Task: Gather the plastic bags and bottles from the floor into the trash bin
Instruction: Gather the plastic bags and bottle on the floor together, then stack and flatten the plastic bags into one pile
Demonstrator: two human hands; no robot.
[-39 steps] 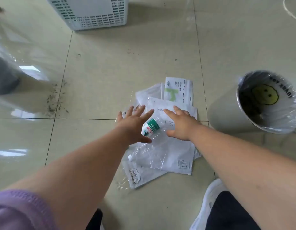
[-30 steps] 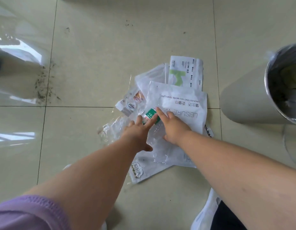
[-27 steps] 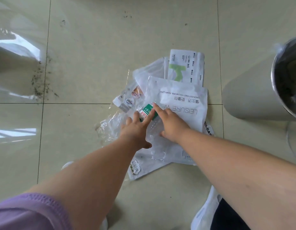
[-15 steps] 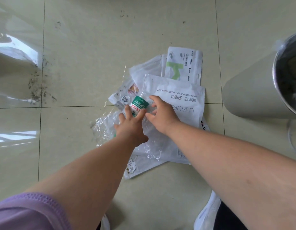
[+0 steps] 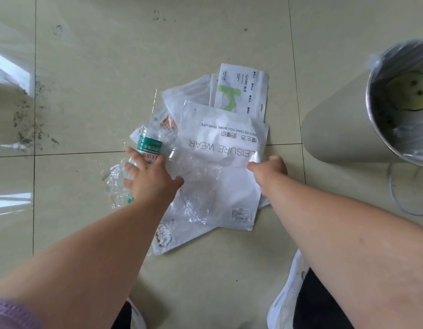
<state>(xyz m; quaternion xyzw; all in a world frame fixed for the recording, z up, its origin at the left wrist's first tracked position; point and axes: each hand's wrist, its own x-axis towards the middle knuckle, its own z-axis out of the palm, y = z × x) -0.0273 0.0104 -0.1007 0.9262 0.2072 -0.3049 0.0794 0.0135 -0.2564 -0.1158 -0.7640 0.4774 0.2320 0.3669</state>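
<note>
A clear plastic bottle (image 5: 149, 145) with a green and red label sits tilted at the left of a heap of plastic bags on the tiled floor. My left hand (image 5: 151, 181) is closed around its lower part. On top of the heap lies a white bag (image 5: 220, 148) printed "LEISURE WEAR", and my right hand (image 5: 268, 167) pinches its right edge. Behind it is a white bag with a green mark (image 5: 241, 91). A crumpled clear bag (image 5: 115, 184) lies under my left hand. A bag with a cloud logo (image 5: 163, 236) sticks out at the front. The trash bin (image 5: 343, 134), lined with plastic, stands to the right.
Dark dirt specks (image 5: 27, 129) and a glossy clear plastic sheet (image 5: 8, 74) are at the far left. My white shoes (image 5: 287, 302) are at the bottom edge. A thin wire (image 5: 400, 200) loops on the floor beside the bin.
My left hand has taken the bottle off the white bag and carried it to the left. My right hand has slid from the bottle to the right edge of the white bag.
</note>
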